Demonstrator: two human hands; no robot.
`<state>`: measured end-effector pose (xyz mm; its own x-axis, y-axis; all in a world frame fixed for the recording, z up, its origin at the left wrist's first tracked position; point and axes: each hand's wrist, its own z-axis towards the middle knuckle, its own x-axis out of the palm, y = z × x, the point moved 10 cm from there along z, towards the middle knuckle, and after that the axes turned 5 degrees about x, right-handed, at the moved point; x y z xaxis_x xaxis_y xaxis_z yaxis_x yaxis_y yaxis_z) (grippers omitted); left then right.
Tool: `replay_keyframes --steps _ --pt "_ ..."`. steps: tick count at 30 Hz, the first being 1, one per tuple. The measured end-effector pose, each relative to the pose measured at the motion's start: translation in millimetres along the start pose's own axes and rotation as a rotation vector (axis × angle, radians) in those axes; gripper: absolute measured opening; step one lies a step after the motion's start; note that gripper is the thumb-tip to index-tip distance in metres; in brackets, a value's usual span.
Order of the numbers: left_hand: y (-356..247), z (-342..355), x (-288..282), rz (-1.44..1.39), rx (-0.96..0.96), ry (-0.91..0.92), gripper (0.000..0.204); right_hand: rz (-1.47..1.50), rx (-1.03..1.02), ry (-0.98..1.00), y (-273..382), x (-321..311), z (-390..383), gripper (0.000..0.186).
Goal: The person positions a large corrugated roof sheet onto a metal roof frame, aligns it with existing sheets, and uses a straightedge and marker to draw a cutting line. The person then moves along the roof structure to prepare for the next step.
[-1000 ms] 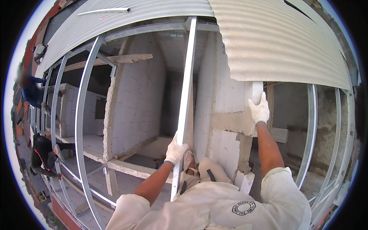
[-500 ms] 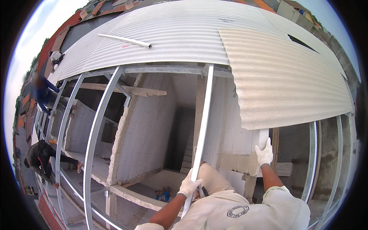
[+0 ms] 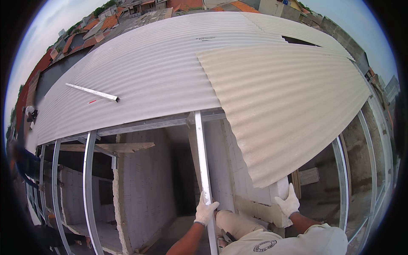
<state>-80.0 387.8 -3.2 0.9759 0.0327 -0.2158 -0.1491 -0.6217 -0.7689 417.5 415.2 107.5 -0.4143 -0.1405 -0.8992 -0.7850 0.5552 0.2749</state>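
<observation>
White roof (image 3: 148, 80), its lower edge overlapped by the beige sheet (image 3: 289, 106); metal rafter (image 3: 203, 165) descending from that edge, left hand (image 3: 205, 211) wrapped round it; white block (image 3: 279, 190) by the sheet's lower corner, right hand (image 3: 289, 203) spread against it: best keep both holds firm

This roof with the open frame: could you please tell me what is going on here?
A gloved person holds a long metal beam in the left grip. The right grip seems to rest against a white block, near the lower corner of a beige corrugated sheet. That sheet overlaps whitish corrugated roofing, on which a short metal bar lies. Another person in dark clothing is at the left edge.
</observation>
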Motion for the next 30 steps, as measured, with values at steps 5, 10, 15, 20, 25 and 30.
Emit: replay_keyframes --steps 5,10,15,20,25,30 --pt "4.6 10.1 -2.9 0.096 -0.139 -0.043 0.115 -0.043 0.132 -0.005 50.6 2.6 31.6 0.13" --pt "-2.2 8.4 -2.0 0.095 -0.173 -0.034 0.103 -0.076 0.407 -0.031 68.7 2.4 32.7 0.119" --pt "-9.3 9.5 -2.7 0.097 -0.223 -0.029 0.1 -0.062 0.457 0.016 75.0 2.1 38.3 0.133" --pt "-6.7 7.6 -2.9 0.097 -0.269 -0.041 0.095 -0.032 0.475 0.048 77.9 11.5 45.8 0.135" --pt "-0.1 7.1 -3.3 0.077 -0.295 -0.035 0.092 0.028 0.407 0.049 68.9 18.9 51.9 0.135" --pt "26.6 7.9 4.1 0.117 -0.387 0.034 0.09 0.101 0.364 0.043 53.8 19.4 54.3 0.134"
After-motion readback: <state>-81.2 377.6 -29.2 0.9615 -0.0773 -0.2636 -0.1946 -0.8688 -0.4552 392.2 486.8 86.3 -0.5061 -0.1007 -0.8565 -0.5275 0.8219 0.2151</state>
